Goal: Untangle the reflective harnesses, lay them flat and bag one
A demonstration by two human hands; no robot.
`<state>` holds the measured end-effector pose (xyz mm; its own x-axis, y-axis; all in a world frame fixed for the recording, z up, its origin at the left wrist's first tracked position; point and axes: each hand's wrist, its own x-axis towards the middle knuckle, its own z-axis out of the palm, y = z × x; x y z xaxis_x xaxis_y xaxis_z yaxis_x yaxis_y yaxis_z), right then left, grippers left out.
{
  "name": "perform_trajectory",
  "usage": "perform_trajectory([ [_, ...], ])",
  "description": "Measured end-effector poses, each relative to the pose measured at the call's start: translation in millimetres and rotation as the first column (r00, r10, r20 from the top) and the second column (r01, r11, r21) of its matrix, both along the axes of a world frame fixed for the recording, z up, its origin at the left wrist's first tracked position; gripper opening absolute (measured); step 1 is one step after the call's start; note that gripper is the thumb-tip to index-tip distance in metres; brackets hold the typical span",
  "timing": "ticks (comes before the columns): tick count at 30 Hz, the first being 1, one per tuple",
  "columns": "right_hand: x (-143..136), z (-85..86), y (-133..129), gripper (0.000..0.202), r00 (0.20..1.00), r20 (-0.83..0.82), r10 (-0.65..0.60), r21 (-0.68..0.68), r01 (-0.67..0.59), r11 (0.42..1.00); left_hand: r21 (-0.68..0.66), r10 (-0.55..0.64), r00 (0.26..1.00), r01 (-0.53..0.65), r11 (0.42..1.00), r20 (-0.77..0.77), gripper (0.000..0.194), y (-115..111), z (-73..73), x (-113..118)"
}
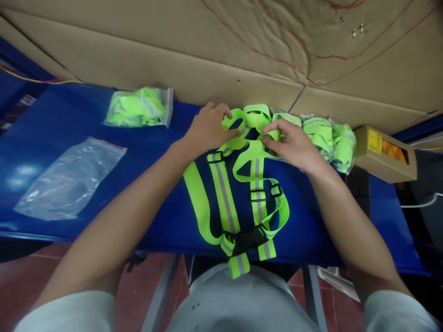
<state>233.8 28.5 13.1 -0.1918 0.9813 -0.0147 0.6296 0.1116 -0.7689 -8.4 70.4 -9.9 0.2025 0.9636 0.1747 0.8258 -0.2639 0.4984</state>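
Note:
A lime-yellow reflective harness (pixel 224 198) with grey stripes and black buckles lies spread on the blue table, its lower ends hanging over the near edge. At its upper left part, my left hand (pixel 212 127) curls its fingers and thumb about a strap. Opposite, my right hand (pixel 292 144) has thumb and fingers closed around a strap loop at the upper right. The fingertips of both hands are partly covered by the straps. Between the hands the webbing bunches into loops. A black panel (pixel 249 240) joins the straps near the table edge.
A flat clear plastic bag (pixel 71 182) lies on the blue table (pixel 155 203) at left. Behind it is a bagged harness (pixel 138 108). More bagged harnesses (pixel 318 136) stand at the right rear, beside a small cardboard box (pixel 386 154). A cardboard wall (pixel 155 60) borders the back.

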Motion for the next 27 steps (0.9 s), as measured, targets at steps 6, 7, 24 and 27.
perform_trajectory([
  [6, -17.3, 7.4, -21.5, 0.043, 0.908, 0.398, 0.13, -0.042, -0.123, 0.991, -0.144, -0.16, 0.965, 0.132, 0.981, -0.206, 0.033, 13.0, -2.5, 28.7],
  [7, -21.2, 6.0, -23.0, 0.043, 0.887, 0.432, 0.16, -0.044, -0.156, 0.987, -0.142, -0.158, 0.967, 0.131, 0.981, -0.198, 0.03, 16.3, -6.0, 27.6],
  [24, -45.8, 1.9, 11.6, 0.044, 0.841, 0.538, -0.047, 0.204, -0.076, 0.976, 0.133, -0.028, 0.999, 0.023, 0.991, 0.038, 0.075, 21.2, -34.0, -70.5],
  [27, -46.7, -1.2, 28.0, 0.041, 0.895, 0.445, 0.002, 0.064, -0.034, 0.997, 0.1, -0.045, 0.995, 0.036, 0.994, 0.089, 0.082, 22.4, -21.7, -71.8],
])
